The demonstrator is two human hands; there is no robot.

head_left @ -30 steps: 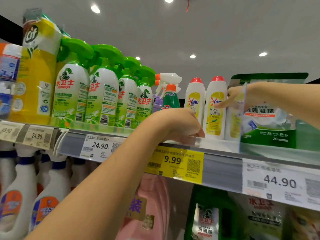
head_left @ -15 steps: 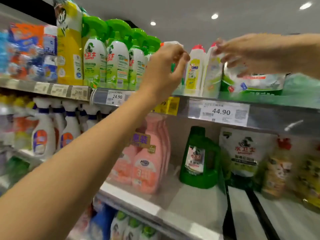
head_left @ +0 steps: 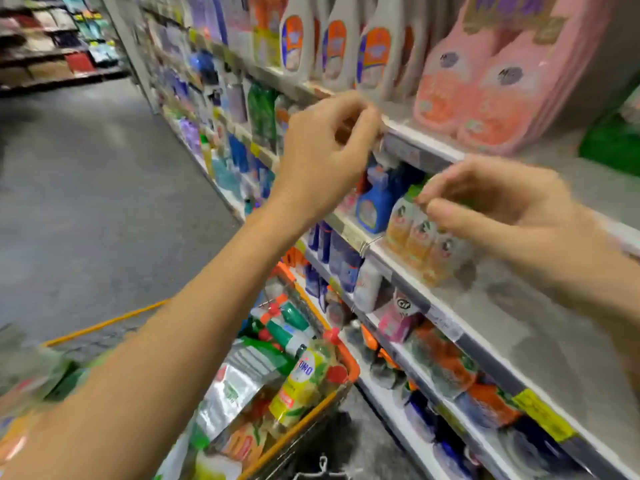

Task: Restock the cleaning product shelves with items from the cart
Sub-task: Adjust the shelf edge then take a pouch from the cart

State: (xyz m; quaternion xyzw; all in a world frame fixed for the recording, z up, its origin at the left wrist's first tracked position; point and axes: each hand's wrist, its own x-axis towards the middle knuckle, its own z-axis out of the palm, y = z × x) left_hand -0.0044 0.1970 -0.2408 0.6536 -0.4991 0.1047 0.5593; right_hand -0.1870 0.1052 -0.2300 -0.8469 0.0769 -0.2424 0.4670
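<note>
Above the cart (head_left: 352, 370), both hands raised in front of the shelves (head_left: 536, 323). Left hand (head_left: 325, 150) higher above the cart, fingers loosely curled toward the thumb, nothing seen between them. Right hand (head_left: 495, 209) likewise curled and slack, holding nothing visible. Too blurred for any finer reading of the fingertips.

Stock to be shelved all down in the cart: a yellow bottle (head_left: 304, 379) near the cart's shelf-side rim, 2 or 3 green-capped bottles (head_left: 289, 322) farther along the cart, a silver pouch (head_left: 239, 379) toward the cart's middle.

Yellow bottle leaning, not upright: long axis tilted, red cap up and toward the rim, base sunk among the other packs. Appears propped only by its neighbours.

Likely trouble from here: pulling 1 item out of so crowded a pile and dragging a neighbour along, or tipping the yellow bottle over the rim onto the floor, given its perch at the edge. Also a risk of clipping the small orange bottles (head_left: 415, 233), standing at the front lip of a shelf above the cart, while lowering the right hand. Probably best gripped by the body below the cap and lifted along its own axis.
</note>
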